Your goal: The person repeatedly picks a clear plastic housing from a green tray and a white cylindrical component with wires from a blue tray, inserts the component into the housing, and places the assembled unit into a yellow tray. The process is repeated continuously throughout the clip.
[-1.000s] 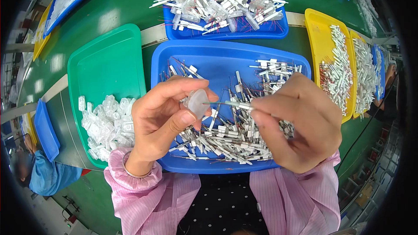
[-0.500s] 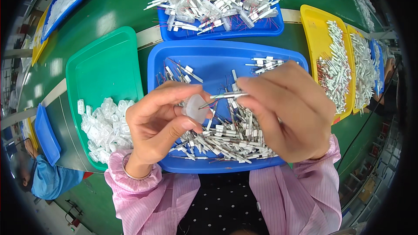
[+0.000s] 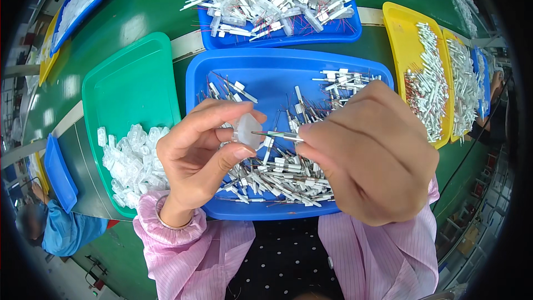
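My left hand [image 3: 202,153] pinches a small translucent plastic housing [image 3: 247,131] between thumb and fingers, its flat side turned toward the right. From the other side my right hand [image 3: 375,155] grips a thin wired stick part [image 3: 284,135] with a white and silvery body. The wire end of that part meets the face of the housing; whether it has gone inside I cannot tell. Both hands are above a blue tray [image 3: 255,60] holding many loose white wired parts [image 3: 283,176].
On the left, a green tray [image 3: 130,78] holds clear plastic housings [image 3: 136,158]. Behind lies another blue tray [image 3: 355,36] heaped with housings and wired parts. A yellow tray [image 3: 395,16] of white sticks stands at the right. Another person's blue sleeve [image 3: 72,230] shows at lower left.
The wired part has swung closer to level, its tip now higher on the housing's face. My right hand has rolled over and come slightly lower; my left keeps holding the housing.
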`<move>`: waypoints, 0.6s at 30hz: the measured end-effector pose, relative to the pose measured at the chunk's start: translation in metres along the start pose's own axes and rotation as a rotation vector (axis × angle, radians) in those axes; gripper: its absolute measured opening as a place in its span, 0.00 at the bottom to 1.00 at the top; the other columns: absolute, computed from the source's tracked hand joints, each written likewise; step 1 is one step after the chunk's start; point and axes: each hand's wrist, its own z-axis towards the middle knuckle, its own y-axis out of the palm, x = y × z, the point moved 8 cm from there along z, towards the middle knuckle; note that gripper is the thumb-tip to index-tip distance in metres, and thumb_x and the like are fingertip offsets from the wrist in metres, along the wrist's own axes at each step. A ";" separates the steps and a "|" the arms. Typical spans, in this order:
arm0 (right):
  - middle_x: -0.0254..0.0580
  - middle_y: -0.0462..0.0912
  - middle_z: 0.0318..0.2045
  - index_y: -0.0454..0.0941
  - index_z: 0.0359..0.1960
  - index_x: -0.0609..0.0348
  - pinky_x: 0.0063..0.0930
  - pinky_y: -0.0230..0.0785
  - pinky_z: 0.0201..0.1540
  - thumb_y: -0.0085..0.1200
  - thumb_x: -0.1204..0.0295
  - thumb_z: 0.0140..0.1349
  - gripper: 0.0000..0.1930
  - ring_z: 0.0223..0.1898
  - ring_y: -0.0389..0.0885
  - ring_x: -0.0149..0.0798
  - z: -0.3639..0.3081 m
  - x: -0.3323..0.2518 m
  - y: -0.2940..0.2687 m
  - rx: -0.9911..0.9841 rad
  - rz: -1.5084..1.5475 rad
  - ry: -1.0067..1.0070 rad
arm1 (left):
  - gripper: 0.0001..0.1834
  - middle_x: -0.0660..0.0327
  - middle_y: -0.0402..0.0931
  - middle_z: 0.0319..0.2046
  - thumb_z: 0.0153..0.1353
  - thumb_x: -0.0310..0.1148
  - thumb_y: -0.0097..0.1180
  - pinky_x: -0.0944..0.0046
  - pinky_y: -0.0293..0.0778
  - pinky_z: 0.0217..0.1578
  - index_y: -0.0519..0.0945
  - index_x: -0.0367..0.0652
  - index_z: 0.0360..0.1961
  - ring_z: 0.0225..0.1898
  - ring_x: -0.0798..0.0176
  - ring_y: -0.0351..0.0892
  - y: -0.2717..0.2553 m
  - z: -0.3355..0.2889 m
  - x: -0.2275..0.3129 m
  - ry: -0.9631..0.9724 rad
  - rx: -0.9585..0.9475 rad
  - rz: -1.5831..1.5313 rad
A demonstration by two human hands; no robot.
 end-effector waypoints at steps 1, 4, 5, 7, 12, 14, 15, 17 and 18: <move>0.43 0.74 0.19 0.77 0.24 0.68 0.25 0.57 0.17 0.62 0.81 0.33 0.11 0.16 0.68 0.37 0.001 -0.003 0.000 -0.011 -0.024 -0.023 | 0.20 0.46 0.70 0.42 0.50 0.15 0.55 0.63 0.78 0.38 0.71 0.27 0.47 0.43 0.53 0.75 -0.001 0.000 0.000 -0.002 0.009 -0.005; 0.43 0.73 0.18 0.77 0.23 0.69 0.25 0.57 0.15 0.62 0.80 0.31 0.13 0.16 0.68 0.37 0.001 -0.007 -0.001 -0.018 -0.062 -0.068 | 0.20 0.46 0.70 0.42 0.50 0.16 0.56 0.62 0.78 0.38 0.71 0.27 0.47 0.43 0.53 0.75 0.001 0.001 0.002 0.015 -0.010 0.032; 0.42 0.73 0.18 0.77 0.23 0.69 0.25 0.56 0.15 0.62 0.80 0.30 0.13 0.15 0.68 0.37 0.001 -0.008 -0.001 -0.011 -0.065 -0.086 | 0.20 0.46 0.70 0.42 0.50 0.17 0.56 0.62 0.78 0.38 0.71 0.27 0.47 0.43 0.53 0.75 0.002 0.002 0.003 0.037 -0.025 0.075; 0.42 0.73 0.18 0.77 0.23 0.69 0.24 0.56 0.15 0.62 0.80 0.29 0.13 0.15 0.68 0.37 0.001 -0.011 -0.001 0.016 -0.072 -0.078 | 0.20 0.46 0.70 0.41 0.50 0.17 0.56 0.62 0.78 0.38 0.71 0.27 0.47 0.42 0.53 0.75 0.004 0.003 0.007 0.079 -0.054 0.163; 0.42 0.73 0.18 0.77 0.23 0.69 0.24 0.56 0.14 0.63 0.80 0.29 0.14 0.16 0.68 0.37 0.003 -0.009 0.001 0.106 -0.031 -0.028 | 0.20 0.45 0.70 0.41 0.52 0.17 0.55 0.64 0.79 0.35 0.70 0.27 0.48 0.42 0.54 0.75 0.002 0.001 0.007 0.087 -0.012 0.065; 0.42 0.73 0.18 0.77 0.24 0.69 0.25 0.56 0.14 0.63 0.79 0.29 0.14 0.16 0.68 0.37 0.003 -0.003 0.000 0.044 0.017 -0.002 | 0.20 0.45 0.70 0.41 0.52 0.17 0.54 0.65 0.79 0.34 0.69 0.26 0.48 0.42 0.54 0.75 0.002 0.002 0.004 0.048 -0.012 -0.031; 0.41 0.73 0.18 0.78 0.25 0.68 0.25 0.55 0.14 0.63 0.79 0.29 0.15 0.16 0.68 0.37 0.002 -0.001 0.002 0.021 0.018 -0.003 | 0.20 0.45 0.70 0.41 0.52 0.17 0.54 0.65 0.79 0.33 0.69 0.26 0.49 0.42 0.55 0.75 0.000 0.001 0.002 0.025 -0.023 -0.049; 0.40 0.72 0.18 0.78 0.26 0.68 0.25 0.55 0.14 0.61 0.78 0.28 0.16 0.17 0.67 0.36 -0.001 0.002 0.006 0.005 -0.022 -0.023 | 0.20 0.45 0.70 0.41 0.52 0.17 0.53 0.65 0.79 0.33 0.69 0.26 0.49 0.41 0.55 0.75 -0.001 0.000 0.001 0.012 -0.027 -0.053; 0.39 0.71 0.18 0.78 0.27 0.67 0.25 0.54 0.15 0.60 0.77 0.28 0.17 0.17 0.67 0.35 -0.002 0.002 0.009 -0.016 -0.057 -0.037 | 0.20 0.45 0.70 0.41 0.52 0.17 0.53 0.65 0.79 0.33 0.69 0.26 0.49 0.41 0.55 0.75 0.001 0.000 0.001 0.021 -0.022 -0.043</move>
